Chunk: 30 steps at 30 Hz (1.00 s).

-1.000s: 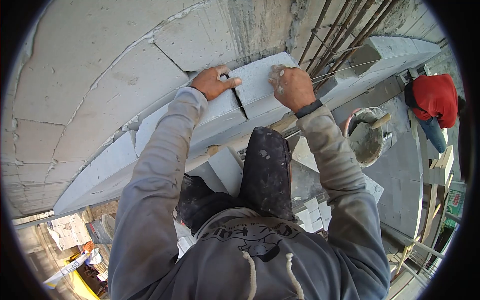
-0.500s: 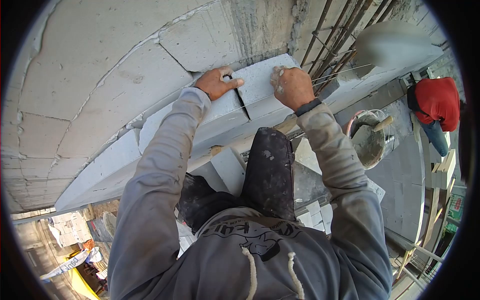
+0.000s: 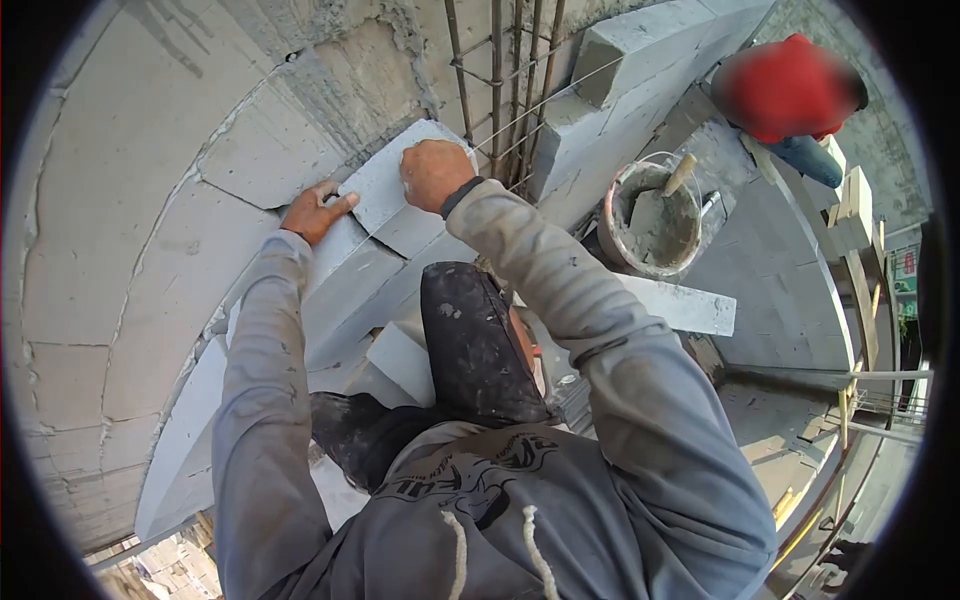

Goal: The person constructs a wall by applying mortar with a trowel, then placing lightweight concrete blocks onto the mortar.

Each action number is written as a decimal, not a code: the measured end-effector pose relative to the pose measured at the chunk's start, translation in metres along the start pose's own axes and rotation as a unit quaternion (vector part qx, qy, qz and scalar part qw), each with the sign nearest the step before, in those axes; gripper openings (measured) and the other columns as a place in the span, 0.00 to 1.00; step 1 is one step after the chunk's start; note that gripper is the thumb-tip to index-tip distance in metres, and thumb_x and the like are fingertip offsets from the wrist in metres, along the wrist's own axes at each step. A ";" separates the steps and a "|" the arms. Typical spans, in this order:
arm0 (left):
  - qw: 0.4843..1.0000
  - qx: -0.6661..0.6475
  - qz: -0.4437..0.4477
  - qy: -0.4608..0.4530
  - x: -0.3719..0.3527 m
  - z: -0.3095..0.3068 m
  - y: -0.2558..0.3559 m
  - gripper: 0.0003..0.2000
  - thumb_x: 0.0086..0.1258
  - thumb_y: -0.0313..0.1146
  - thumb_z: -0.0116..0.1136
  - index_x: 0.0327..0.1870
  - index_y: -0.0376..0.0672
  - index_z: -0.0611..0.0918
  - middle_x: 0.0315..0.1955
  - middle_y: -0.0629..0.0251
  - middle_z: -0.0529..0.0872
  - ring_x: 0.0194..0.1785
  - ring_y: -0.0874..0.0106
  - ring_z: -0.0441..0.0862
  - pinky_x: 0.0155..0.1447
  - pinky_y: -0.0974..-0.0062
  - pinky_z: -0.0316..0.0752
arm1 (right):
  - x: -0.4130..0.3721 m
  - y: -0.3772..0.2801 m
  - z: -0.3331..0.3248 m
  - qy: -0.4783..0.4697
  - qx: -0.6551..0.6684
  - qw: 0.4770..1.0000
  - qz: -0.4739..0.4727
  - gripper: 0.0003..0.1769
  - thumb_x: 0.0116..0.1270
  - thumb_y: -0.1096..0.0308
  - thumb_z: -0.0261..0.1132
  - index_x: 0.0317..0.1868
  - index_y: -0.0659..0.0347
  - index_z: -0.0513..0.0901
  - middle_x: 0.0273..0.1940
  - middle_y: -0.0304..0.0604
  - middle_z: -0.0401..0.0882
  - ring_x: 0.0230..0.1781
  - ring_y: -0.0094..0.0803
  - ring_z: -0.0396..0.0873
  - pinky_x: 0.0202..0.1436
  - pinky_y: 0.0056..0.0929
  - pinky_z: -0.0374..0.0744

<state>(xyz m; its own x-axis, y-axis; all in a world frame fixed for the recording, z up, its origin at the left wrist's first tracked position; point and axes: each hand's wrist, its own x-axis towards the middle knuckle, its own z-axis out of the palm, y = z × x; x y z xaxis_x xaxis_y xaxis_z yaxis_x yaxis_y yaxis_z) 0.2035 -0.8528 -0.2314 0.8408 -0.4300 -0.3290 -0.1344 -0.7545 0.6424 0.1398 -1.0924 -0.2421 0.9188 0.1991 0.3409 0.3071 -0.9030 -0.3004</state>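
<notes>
Two hands are set on the block (image 3: 388, 200) atop the wall (image 3: 130, 220): left hand (image 3: 318, 212) spread flat at its left end, right hand (image 3: 435, 172) clamped over its far edge. Pushed unevenly, it could be skewed against the rebar (image 3: 497, 70) beyond.

Blurred and hidden
The person in red (image 3: 785, 85) was blurred; my right hand (image 3: 432, 172) hid its own fingertips at the far edge of the block (image 3: 385, 198).

A mortar bucket (image 3: 612, 225) is seen just right of the rebar bars (image 3: 497, 70), a wooden handle (image 3: 680, 174) stuck in it. A loose block (image 3: 685, 306) is laid just below it. A person in red (image 3: 785, 90) is glimpsed beyond, blurred.
</notes>
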 end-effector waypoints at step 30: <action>0.990 0.110 0.014 0.088 0.001 0.010 -0.003 0.39 0.58 0.61 0.61 0.61 0.35 0.75 0.55 0.47 0.79 0.60 0.56 0.75 0.65 0.69 0.66 | 0.012 0.004 -0.012 -0.080 -0.040 0.996 0.008 0.14 0.51 0.61 0.68 0.36 0.61 0.86 0.37 0.51 0.84 0.41 0.47 0.83 0.46 0.39 0.81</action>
<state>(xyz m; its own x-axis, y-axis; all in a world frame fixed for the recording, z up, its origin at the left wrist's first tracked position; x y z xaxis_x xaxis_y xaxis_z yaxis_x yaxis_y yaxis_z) 0.1997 -0.8563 -0.2403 0.9105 -0.3745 -0.1752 -0.2539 -0.8409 0.4779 0.1493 -1.0984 -0.2285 0.9534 0.2364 0.1876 0.2768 -0.9326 -0.2315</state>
